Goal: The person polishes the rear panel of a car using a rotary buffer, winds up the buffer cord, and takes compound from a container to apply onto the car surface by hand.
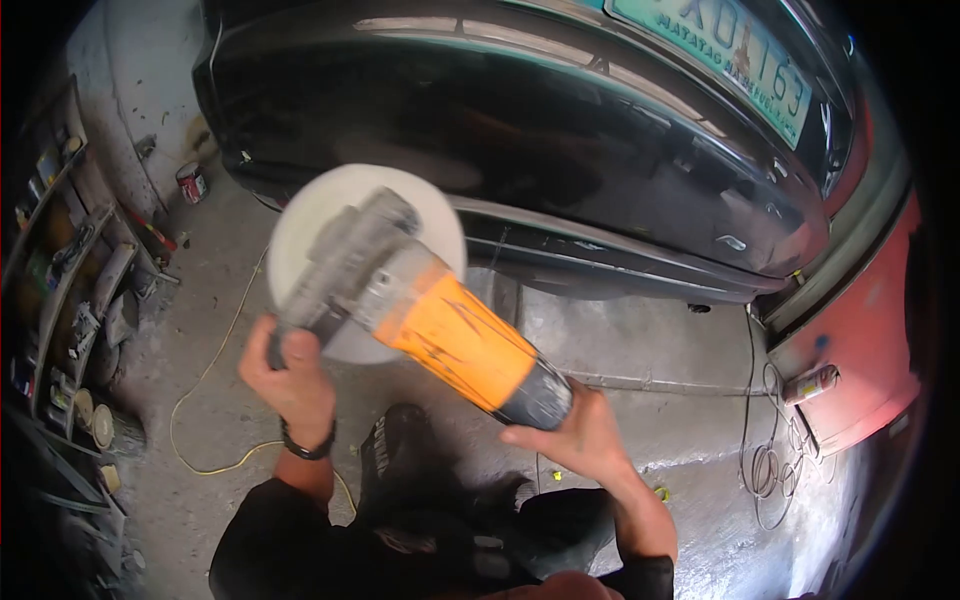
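An orange and grey power polisher (465, 340) with a round white pad (300, 225) is held between my two hands, in front of a black car bumper (450, 130). My left hand (295, 375), with a dark band at the wrist, is closed around the dark side handle near the polisher's head. At the tool's rear end, my right hand (575, 435) wraps around the black grip. The pad overlaps the bumper's lower left part in view; whether it touches the paint I cannot tell. Light reflections show on the glossy bumper.
Cluttered shelves (75, 240) line the left side. A small can (191, 182) stands by the wall. A yellow cord (225, 370) trails across the concrete floor. Coiled cable (770, 470) lies at right, beside a red panel (860, 340) and another can (810, 384).
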The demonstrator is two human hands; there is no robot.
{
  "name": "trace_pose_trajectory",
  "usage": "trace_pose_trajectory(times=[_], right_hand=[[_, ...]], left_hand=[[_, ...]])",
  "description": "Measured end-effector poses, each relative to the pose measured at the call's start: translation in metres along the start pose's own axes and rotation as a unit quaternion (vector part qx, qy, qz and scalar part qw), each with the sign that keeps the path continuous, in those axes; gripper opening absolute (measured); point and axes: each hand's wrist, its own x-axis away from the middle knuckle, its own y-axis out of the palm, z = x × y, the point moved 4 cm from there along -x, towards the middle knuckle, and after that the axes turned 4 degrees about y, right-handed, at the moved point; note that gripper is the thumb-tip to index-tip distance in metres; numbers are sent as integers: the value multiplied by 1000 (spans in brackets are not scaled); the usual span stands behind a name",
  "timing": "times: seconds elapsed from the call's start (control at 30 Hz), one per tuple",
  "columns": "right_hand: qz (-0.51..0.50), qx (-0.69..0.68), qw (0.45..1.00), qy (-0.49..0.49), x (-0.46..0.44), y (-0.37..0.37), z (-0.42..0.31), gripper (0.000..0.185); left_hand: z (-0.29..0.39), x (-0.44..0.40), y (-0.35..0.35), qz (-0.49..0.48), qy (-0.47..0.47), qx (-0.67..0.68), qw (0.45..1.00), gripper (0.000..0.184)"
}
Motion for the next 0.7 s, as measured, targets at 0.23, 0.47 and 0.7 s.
trace_pose_trajectory(times=[0.23,0.47,0.7], right_hand=[[103,-97,987,74,75,-32,66,73],[162,-154,969,108,98,-32,83,73],[83,-82,993,-7,8,19,84,78]], left_hand=[[73,33,68,-197,63,119,971,45],[87,41,103,-247,106,242,932,38],[20,38,38,-42,198,16,979,64]])
